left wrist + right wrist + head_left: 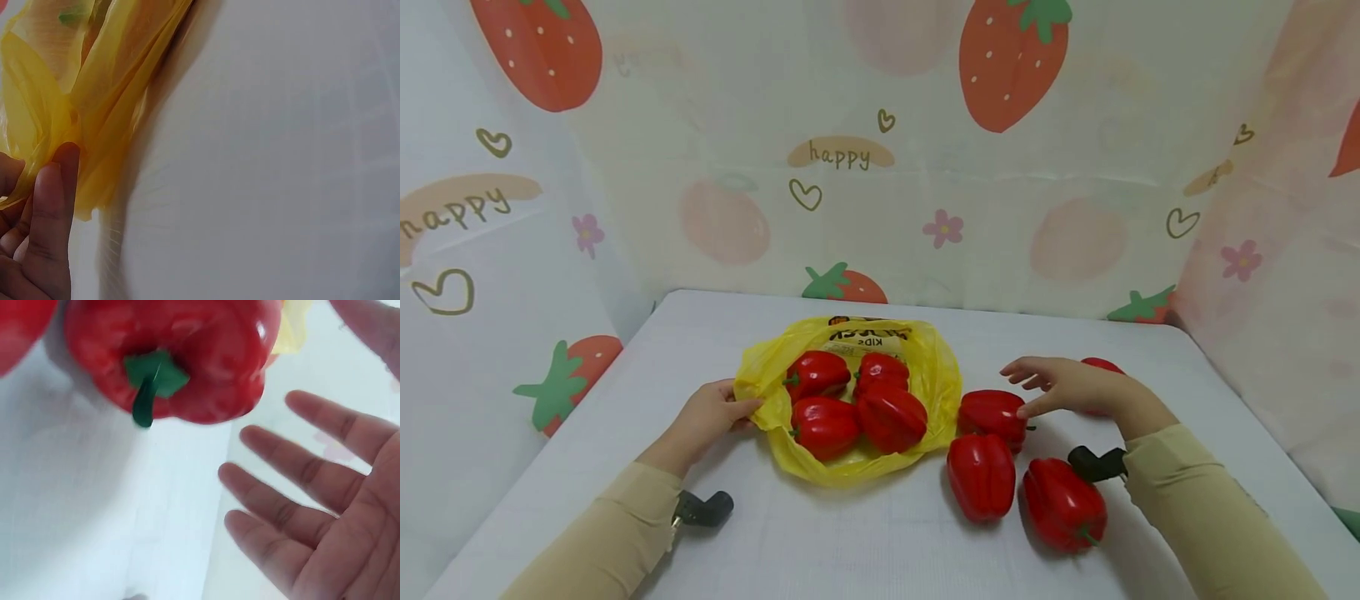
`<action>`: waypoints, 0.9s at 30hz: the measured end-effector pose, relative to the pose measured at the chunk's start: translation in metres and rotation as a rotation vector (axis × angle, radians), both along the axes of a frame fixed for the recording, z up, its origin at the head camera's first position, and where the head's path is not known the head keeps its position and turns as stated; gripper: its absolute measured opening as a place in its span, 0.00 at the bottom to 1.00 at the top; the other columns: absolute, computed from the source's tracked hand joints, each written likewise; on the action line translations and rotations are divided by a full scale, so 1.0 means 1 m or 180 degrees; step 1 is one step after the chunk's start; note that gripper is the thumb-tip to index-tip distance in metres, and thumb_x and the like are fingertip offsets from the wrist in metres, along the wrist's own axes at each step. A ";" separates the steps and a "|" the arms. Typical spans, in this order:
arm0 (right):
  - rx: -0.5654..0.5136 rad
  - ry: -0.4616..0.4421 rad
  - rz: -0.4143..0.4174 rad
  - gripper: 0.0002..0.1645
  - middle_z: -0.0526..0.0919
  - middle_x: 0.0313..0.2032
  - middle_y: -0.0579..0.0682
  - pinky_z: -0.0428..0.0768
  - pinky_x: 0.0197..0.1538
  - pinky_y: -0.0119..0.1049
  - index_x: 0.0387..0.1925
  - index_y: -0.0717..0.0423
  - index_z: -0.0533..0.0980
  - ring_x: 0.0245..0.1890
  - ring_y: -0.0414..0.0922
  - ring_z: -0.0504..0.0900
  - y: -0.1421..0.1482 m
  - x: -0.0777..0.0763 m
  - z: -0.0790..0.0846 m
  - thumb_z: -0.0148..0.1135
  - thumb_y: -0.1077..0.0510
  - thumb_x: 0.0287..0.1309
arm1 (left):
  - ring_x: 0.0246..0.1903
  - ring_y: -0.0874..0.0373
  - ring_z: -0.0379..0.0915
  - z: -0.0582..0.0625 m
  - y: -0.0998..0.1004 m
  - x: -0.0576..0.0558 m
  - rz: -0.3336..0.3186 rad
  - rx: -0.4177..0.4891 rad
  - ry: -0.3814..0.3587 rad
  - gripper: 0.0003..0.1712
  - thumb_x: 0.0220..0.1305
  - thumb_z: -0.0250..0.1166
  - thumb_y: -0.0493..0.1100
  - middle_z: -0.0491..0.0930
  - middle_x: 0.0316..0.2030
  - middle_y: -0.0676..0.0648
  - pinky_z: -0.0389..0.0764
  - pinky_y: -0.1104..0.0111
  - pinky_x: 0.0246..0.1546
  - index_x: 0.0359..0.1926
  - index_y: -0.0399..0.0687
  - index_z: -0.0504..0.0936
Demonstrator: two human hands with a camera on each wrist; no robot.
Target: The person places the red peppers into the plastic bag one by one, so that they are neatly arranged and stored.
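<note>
A yellow plastic bag (942, 367) lies with its mouth spread wide, several red bell peppers (824, 427) inside it. My left hand (711, 412) pinches the bag's left rim between thumb and fingers; the left wrist view shows the gathered yellow film (94, 156) at the fingertips. Right of the bag, my right hand (1060, 387) hovers beside a red bell pepper (988, 414) with a green stem. In the right wrist view its fingers (306, 469) are spread and nearly straight, apart from the pepper (206, 356), and the palm holds nothing.
Two more bell peppers, one upright-looking (981, 479) and one with its stem toward me (1066, 506), lie at the front right. Another pepper (1101, 364) is partly hidden behind my right wrist. A strawberry-print curtain (865, 225) borders the white table (820, 542).
</note>
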State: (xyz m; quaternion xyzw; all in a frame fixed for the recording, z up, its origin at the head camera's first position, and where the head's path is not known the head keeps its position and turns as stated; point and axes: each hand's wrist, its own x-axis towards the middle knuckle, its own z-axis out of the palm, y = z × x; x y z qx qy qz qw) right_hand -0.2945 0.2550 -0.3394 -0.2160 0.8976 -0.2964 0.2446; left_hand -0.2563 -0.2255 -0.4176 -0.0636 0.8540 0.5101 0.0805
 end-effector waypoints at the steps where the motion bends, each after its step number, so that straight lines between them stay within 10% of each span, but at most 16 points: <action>1: 0.0007 0.0004 0.0022 0.38 0.69 0.58 0.59 0.73 0.52 0.51 0.60 0.50 0.65 0.58 0.60 0.64 0.000 0.000 0.000 0.68 0.48 0.48 | 0.28 0.58 0.73 0.000 0.000 0.000 0.0001 -0.0001 -0.0002 0.24 0.61 0.61 0.47 0.78 0.36 0.45 0.79 0.72 0.33 0.52 0.35 0.73; 27: 0.0498 -0.0433 0.0059 0.40 0.70 0.55 0.55 0.77 0.47 0.49 0.57 0.49 0.66 0.57 0.56 0.65 -0.012 -0.009 -0.004 0.73 0.50 0.40 | 0.30 0.58 0.73 0.000 -0.001 -0.001 -0.0031 0.0011 -0.0019 0.23 0.61 0.61 0.46 0.78 0.37 0.44 0.79 0.72 0.34 0.52 0.35 0.73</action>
